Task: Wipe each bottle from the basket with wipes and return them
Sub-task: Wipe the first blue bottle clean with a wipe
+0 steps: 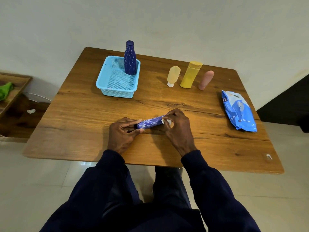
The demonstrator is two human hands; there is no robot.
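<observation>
A small purple bottle (149, 123) with white scribbles lies sideways between my hands, just above the table's near middle. My left hand (122, 133) grips its left end. My right hand (178, 126) pinches a white wipe (168, 122) against its right end. A tall dark blue bottle (130, 59) stands upright in the far right corner of the light blue basket (107, 87). Three more bottles stand in a row on the table to the right: a pale cream bottle (173, 76), a yellow bottle (191, 74) and a pink bottle (206, 80).
A blue wipes pack (238, 111) lies near the right edge of the wooden table (87, 131). A small white scrap (268, 156) sits at the near right corner. To the left, a low wooden shelf (15, 91) holds a green cloth (5, 90), with a crumpled wipe (31, 111) on the floor.
</observation>
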